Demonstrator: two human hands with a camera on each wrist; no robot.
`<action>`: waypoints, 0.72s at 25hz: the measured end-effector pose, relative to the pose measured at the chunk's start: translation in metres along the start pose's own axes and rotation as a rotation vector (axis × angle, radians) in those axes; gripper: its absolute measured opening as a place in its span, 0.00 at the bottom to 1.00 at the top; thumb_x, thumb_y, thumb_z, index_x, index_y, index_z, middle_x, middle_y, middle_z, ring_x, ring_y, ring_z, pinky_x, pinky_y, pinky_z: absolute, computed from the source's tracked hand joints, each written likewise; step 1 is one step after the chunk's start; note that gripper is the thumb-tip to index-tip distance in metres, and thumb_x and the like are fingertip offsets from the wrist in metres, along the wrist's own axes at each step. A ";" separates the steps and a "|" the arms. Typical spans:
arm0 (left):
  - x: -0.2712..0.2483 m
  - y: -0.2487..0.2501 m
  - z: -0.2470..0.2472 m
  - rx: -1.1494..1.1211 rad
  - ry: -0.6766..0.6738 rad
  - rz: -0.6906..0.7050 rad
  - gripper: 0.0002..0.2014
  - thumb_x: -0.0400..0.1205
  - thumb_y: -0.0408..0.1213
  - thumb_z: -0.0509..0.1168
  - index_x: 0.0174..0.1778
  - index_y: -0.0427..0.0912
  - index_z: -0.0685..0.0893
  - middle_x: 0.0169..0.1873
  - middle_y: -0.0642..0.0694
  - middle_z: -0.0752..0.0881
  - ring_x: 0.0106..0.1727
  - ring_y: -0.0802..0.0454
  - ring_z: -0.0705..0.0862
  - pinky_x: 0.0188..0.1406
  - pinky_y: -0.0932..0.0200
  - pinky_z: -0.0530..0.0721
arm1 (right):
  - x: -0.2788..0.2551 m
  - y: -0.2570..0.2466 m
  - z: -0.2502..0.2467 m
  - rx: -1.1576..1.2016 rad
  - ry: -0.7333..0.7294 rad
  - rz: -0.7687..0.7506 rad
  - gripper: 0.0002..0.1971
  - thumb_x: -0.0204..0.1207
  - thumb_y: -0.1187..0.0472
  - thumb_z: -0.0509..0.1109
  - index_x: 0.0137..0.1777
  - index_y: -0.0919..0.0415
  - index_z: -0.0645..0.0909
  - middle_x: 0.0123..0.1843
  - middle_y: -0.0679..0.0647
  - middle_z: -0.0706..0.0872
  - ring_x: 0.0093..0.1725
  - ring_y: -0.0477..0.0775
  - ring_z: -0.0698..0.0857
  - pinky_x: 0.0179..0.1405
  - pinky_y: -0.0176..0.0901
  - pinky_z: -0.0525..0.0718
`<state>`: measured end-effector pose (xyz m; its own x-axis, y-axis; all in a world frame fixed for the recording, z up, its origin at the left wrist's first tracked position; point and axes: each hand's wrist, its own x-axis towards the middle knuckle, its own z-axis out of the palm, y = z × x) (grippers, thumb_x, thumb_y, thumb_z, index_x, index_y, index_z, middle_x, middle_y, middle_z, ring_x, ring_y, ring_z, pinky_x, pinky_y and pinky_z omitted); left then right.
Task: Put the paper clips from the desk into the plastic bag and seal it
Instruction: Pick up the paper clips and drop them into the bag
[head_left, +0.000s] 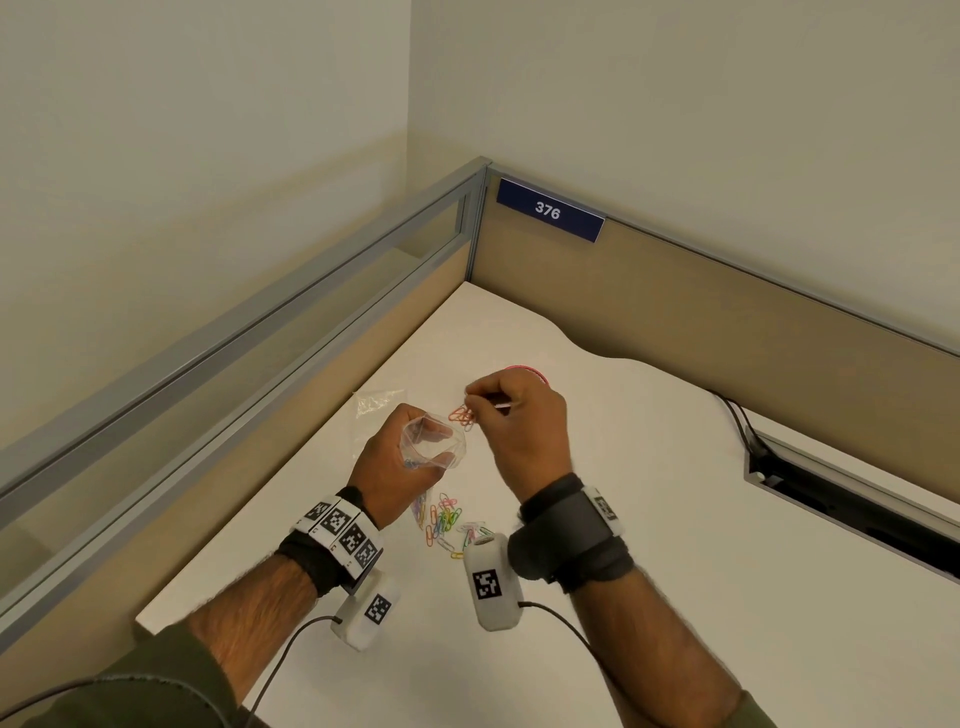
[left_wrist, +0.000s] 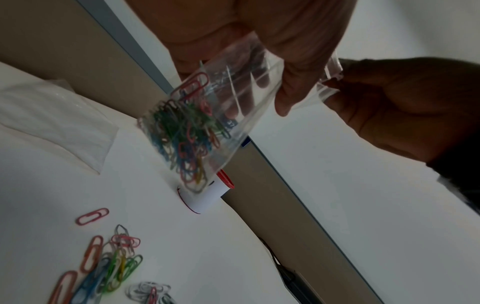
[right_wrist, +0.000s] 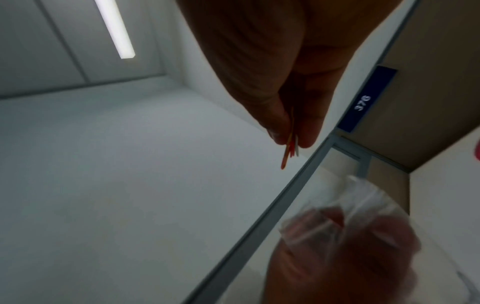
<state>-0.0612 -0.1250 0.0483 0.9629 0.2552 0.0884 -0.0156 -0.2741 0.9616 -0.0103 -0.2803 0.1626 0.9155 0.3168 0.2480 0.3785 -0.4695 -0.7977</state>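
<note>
My left hand (head_left: 400, 467) grips a small clear plastic bag (head_left: 434, 441) above the white desk, its mouth held open and facing up. In the left wrist view the bag (left_wrist: 197, 127) holds several coloured paper clips. My right hand (head_left: 519, 421) pinches a few orange and red paper clips (head_left: 462, 415) between thumb and fingertips, just right of the bag's mouth; in the right wrist view those clips (right_wrist: 289, 148) stick out below the fingertips. A loose pile of coloured paper clips (head_left: 447, 522) lies on the desk (head_left: 675, 519) below both hands, and that pile (left_wrist: 103, 267) shows at the lower left of the left wrist view.
Another clear plastic bag (head_left: 376, 402) lies flat on the desk to the left. A white cylinder with a red cap (left_wrist: 207, 195) lies behind the hands. Partition walls close the desk's left and back sides. A cable slot (head_left: 831, 493) with black cables runs at the right.
</note>
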 end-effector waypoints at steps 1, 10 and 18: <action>0.000 0.003 0.001 0.009 -0.008 -0.007 0.21 0.78 0.31 0.79 0.57 0.56 0.79 0.57 0.54 0.89 0.65 0.54 0.88 0.63 0.60 0.86 | -0.001 -0.004 0.006 -0.038 -0.016 -0.044 0.04 0.77 0.65 0.72 0.47 0.58 0.87 0.44 0.48 0.85 0.44 0.44 0.84 0.48 0.33 0.84; 0.004 -0.006 -0.003 -0.007 -0.014 -0.035 0.25 0.71 0.63 0.78 0.53 0.52 0.80 0.46 0.63 0.90 0.53 0.63 0.90 0.58 0.49 0.87 | -0.017 -0.003 0.016 -0.133 -0.139 -0.250 0.03 0.77 0.64 0.70 0.48 0.59 0.86 0.46 0.53 0.85 0.44 0.51 0.84 0.46 0.42 0.86; -0.012 -0.001 -0.028 -0.098 0.037 -0.034 0.21 0.70 0.47 0.79 0.57 0.54 0.83 0.59 0.48 0.91 0.68 0.48 0.89 0.73 0.34 0.86 | -0.014 0.113 0.030 -0.467 -0.359 0.129 0.11 0.79 0.62 0.66 0.58 0.56 0.84 0.57 0.53 0.85 0.57 0.55 0.84 0.58 0.43 0.80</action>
<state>-0.0805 -0.1021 0.0540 0.9527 0.2974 0.0635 -0.0116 -0.1731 0.9848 0.0152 -0.3136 0.0524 0.8856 0.4534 -0.1008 0.3617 -0.8094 -0.4627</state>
